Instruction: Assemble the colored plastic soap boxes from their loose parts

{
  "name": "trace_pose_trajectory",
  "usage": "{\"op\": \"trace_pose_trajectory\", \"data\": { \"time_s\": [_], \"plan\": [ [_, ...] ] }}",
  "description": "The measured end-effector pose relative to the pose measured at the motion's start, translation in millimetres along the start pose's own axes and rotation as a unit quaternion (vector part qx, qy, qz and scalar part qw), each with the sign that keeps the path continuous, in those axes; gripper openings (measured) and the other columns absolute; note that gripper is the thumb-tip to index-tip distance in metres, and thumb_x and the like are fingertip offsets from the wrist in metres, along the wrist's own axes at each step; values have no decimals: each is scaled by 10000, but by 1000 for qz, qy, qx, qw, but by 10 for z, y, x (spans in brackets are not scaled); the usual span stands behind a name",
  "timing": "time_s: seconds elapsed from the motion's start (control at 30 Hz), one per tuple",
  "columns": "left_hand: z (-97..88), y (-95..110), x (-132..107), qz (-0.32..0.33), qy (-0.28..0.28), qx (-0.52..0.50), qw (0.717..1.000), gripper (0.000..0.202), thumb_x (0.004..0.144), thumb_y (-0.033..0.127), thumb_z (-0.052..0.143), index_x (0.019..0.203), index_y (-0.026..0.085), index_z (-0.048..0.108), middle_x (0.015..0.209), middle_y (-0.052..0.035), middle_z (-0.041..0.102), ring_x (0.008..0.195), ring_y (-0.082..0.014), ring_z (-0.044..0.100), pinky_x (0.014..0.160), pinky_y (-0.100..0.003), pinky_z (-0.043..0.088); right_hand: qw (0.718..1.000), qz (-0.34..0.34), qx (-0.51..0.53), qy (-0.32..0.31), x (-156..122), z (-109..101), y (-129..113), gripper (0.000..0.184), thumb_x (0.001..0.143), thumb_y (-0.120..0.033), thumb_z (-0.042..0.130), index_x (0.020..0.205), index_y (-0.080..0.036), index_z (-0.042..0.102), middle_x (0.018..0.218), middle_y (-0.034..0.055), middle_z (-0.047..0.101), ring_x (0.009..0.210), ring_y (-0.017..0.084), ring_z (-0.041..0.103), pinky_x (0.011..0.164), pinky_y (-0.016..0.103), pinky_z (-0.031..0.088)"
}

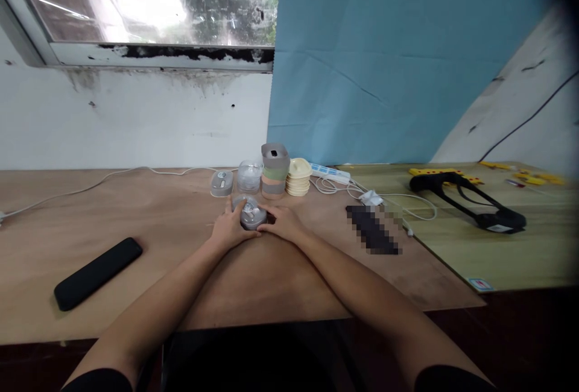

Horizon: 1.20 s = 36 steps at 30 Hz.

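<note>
Between my two hands, on the brown table, sits a small rounded grey container with a clear plastic top [253, 216]. My left hand [230, 227] curls round its left side, thumb and fingers apart on it. From the right, my right hand [283, 224] grips the same container with bent fingers. Just behind it stand a grey oval piece [221, 183], nested clear plastic pieces [249, 177], a tall stack of grey, green and orange bowl-like pieces [275, 170], and a stack of cream lid-like pieces [298, 176].
A black oblong case [98, 274] lies at the left. At the right are a white power strip [331, 173], a white charger with cables [371, 198], a blurred-out dark object [373, 232] and a black strap-like frame [470, 202]. A cable [113, 173] runs along the wall.
</note>
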<state>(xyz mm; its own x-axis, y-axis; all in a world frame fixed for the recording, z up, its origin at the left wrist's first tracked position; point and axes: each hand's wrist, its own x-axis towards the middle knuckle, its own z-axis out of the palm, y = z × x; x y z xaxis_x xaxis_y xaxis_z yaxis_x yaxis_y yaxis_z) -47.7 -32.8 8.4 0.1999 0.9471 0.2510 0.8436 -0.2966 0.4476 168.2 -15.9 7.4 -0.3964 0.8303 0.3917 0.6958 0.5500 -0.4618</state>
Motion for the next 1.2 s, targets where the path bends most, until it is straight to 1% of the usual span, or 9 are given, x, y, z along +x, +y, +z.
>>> {"op": "trace_pose_trajectory", "data": {
  "time_s": [0.1, 0.23, 0.37, 0.47, 0.6, 0.7, 0.8, 1.03, 1.2],
  "plan": [
    [-23, -6, 0, 5, 4, -27, 1000, 1065, 533, 670, 754, 1440, 314, 326, 1576, -178, 70, 1104, -408, 590, 837, -450, 488, 1000, -11, 10, 20, -9, -11, -5, 678, 688, -555, 734, 1284, -271, 578, 1109, 75, 690, 951, 241, 657, 864, 393, 516],
    [-62, 3, -12, 28, 35, -57, 997, 1039, 555, 619, 768, 1442, 314, 321, 1580, -134, 73, 1186, -382, 541, 904, -442, 492, 998, -38, 38, 44, -20, -31, -26, 617, 747, -509, 704, 1295, -261, 563, 1129, 64, 687, 980, 230, 658, 901, 379, 511],
    [-113, -27, 12, 47, 84, -75, 993, 1026, 557, 557, 793, 1435, 291, 334, 1567, -125, 118, 1247, -376, 485, 959, -445, 478, 994, -54, 83, 56, -23, -51, -70, 689, 810, -434, 651, 1425, -272, 384, 1256, 61, 624, 1032, 213, 650, 924, 382, 512],
    [-207, -166, 115, 76, 135, -68, 986, 1015, 576, 548, 790, 1436, 275, 326, 1569, -116, 116, 1323, -378, 394, 1020, -452, 434, 992, -55, 102, 57, -29, -61, -86, 780, 821, -394, 635, 1483, -277, 240, 1384, 83, 520, 1099, 227, 624, 931, 404, 514],
    [-441, -553, 428, 119, 179, -57, 975, 1001, 594, 532, 792, 1422, 202, 338, 1555, -132, 143, 1357, -372, 329, 1082, -440, 367, 994, -31, 91, 48, -44, -60, -46, 727, 826, -351, 615, 1466, -297, 274, 1378, 83, 520, 1073, 227, 634, 874, 405, 541],
    [-629, -842, 728, 88, 151, -56, 983, 1024, 582, 556, 793, 1424, 189, 340, 1546, -145, 149, 1367, -384, 301, 1094, -458, 342, 995, -25, 84, 50, -47, -55, -6, 675, 828, -319, 605, 1442, -292, 324, 1354, 81, 537, 1037, 206, 643, 885, 395, 532],
    [-744, -995, 977, 55, 109, -40, 992, 1041, 546, 547, 813, 1411, 183, 363, 1532, -160, 175, 1367, -378, 305, 1109, -444, 314, 995, -19, 80, 52, -47, -47, 12, 639, 831, -310, 599, 1423, -286, 358, 1328, 80, 556, 1008, 193, 645, 876, 380, 530],
    [-744, -997, 1251, 36, 2, 30, 999, 1008, 539, 534, 782, 1409, 231, 373, 1536, -140, 209, 1382, -353, 305, 1102, -390, 328, 996, -20, 76, 49, -62, -20, 27, 549, 839, -328, 583, 1363, -264, 434, 1271, 80, 585, 936, 175, 651, 801, 332, 537],
    [-797, -1003, 1321, 0, -39, 66, 997, 1016, 547, 555, 749, 1437, 280, 343, 1570, -118, 81, 1283, -377, 447, 1042, -403, 398, 997, -22, 59, 54, -56, -12, 51, 523, 838, -341, 582, 1342, -252, 471, 1231, 85, 603, 906, 174, 647, 811, 336, 525]
  ]
}}
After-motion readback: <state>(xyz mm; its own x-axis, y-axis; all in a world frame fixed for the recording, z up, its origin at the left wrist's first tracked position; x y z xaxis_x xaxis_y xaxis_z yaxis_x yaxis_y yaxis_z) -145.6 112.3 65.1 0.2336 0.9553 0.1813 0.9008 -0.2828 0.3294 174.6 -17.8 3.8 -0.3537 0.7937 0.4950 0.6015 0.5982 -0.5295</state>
